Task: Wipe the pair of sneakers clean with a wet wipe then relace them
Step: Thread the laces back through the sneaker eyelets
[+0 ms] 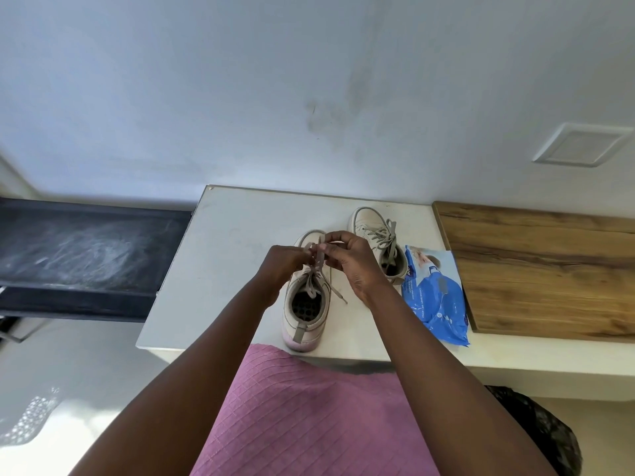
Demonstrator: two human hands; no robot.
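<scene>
A beige sneaker (305, 304) is stood at the table's (223, 235) front edge, heel outward, its lace (321, 259) pulled up. The laced second sneaker (371, 231) is set farther back, a blue wipes pack (434, 297) just beside it.

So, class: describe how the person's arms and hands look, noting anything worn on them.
Both arms are bare, no sleeves in view. The left hand and right hand are ungloved; no watch or bracelet shows at either wrist. A pink ribbed garment covers the body.
</scene>
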